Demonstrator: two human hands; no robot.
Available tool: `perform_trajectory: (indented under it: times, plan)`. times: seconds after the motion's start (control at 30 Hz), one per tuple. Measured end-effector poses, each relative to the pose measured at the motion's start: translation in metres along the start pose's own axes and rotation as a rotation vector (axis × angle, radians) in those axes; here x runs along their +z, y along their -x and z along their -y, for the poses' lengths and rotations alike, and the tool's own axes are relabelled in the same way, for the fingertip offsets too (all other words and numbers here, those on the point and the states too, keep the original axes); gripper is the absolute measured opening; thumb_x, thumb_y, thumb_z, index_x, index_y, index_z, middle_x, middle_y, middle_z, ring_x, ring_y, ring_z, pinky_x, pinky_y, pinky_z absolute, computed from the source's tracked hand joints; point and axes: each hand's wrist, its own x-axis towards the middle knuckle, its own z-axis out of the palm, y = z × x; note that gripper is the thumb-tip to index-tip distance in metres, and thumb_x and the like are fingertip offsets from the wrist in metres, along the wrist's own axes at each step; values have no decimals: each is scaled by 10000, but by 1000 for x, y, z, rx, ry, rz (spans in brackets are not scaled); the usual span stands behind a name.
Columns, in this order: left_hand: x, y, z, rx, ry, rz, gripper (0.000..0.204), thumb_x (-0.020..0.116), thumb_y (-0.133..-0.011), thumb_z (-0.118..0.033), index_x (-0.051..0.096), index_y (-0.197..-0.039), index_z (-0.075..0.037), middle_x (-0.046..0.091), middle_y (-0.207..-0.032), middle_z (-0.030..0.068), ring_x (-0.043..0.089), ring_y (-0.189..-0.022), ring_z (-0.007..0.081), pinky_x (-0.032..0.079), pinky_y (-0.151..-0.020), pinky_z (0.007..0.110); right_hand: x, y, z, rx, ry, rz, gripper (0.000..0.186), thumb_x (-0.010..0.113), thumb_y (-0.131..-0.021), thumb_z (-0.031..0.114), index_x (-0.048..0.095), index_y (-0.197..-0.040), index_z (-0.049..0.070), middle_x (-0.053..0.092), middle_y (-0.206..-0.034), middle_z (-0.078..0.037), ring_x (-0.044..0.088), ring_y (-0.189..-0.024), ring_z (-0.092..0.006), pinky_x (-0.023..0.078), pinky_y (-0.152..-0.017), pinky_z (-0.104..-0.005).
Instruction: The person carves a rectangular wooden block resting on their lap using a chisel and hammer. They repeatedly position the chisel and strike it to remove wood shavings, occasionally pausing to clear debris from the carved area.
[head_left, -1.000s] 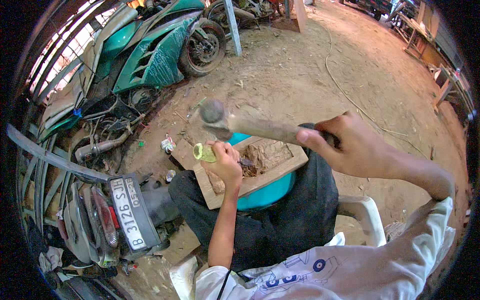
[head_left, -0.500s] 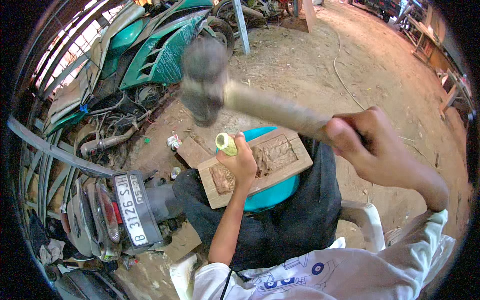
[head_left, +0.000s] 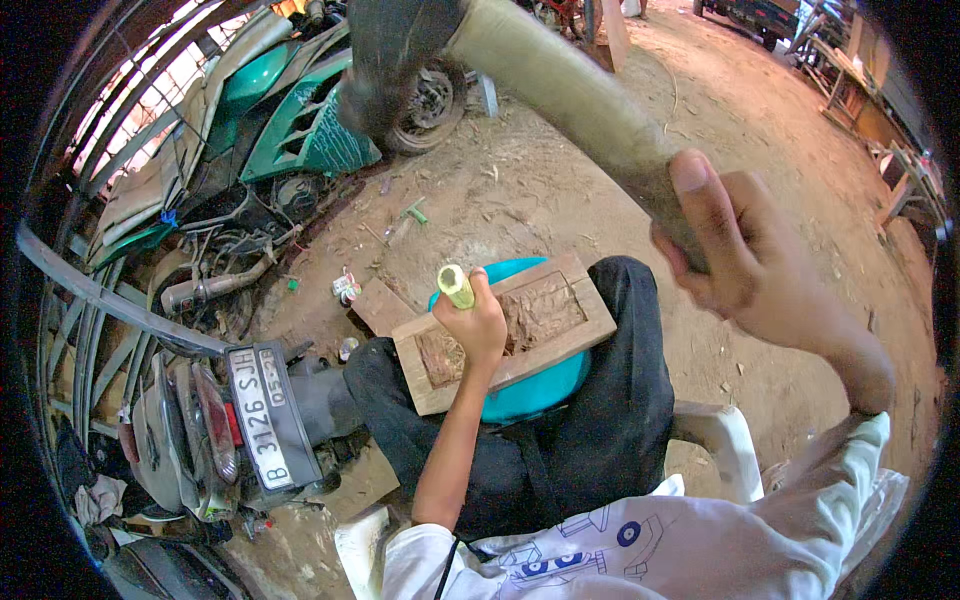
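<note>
My left hand (head_left: pixel 480 330) is wrapped round a chisel's yellow handle (head_left: pixel 455 286), held upright over a wooden board (head_left: pixel 560 347). The fist hides its blade. Carved recesses with rough brown surfaces lie inside the board's raised frame. The board rests tilted across my lap, on a turquoise rounded thing (head_left: pixel 540 388). Up on the right, my right hand (head_left: pixel 760 250) grips the thick pale handle of a mallet (head_left: pixel 575 100). Its dark head is raised ahead of the board, partly cut off by the picture's top and blurred.
A green-panelled motorbike (head_left: pixel 300 125) stands at the far left, and another vehicle's rear with a number plate (head_left: pixel 272 418) is close by my left knee. A loose wood piece (head_left: pixel 385 305) lies beyond the board. A white plastic chair arm (head_left: pixel 720 440) is at my right.
My right hand has lifted the mallet higher and nearer to the camera. My left hand and the chisel have hardly moved; the board has shifted slightly left in the picture.
</note>
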Motion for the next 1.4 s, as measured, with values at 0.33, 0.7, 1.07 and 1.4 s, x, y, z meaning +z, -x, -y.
perform_trajectory:
  times: [0.33, 0.7, 1.07, 1.4]
  plan:
    - [-22, 4, 46, -3, -325, 99, 188, 591, -842, -176, 510, -868, -9, 554, -821, 71, 518, -724, 162, 419, -637, 324, 46, 4, -30, -35, 208, 408, 628, 406, -914, 483, 604, -633, -43, 521, -525, -245, 544, -510, -413, 449, -507, -456]
    - [-46, -20, -5, -315, 593, -110, 257, 470, -858, -152, 319, -652, -122, 290, -450, -11, 262, -332, 85, 208, -317, 247, 77, 79, -92, 487, -416, 512, 456, 593, -849, 440, 534, -617, 51, 474, -488, 6, 470, -438, -90, 374, -402, -286]
    - [-61, -2, -11, 54, 552, 7, 238, 407, -908, -150, 303, -700, -100, 303, -455, 15, 271, -338, 99, 229, -305, 237, 96, 83, -127, 696, -442, 171, 326, 657, -830, 218, 500, -601, 46, 458, -483, 10, 408, -401, -69, 305, -368, -272]
    - [-65, 0, -8, 105, 502, 77, 242, 396, -921, -196, 320, -712, -99, 322, -466, 21, 277, -341, 99, 269, -323, 246, 99, 70, -138, 453, 166, 233, 296, 674, -777, 271, 614, -739, -17, 559, -561, -211, 573, -480, -326, 435, -471, -400]
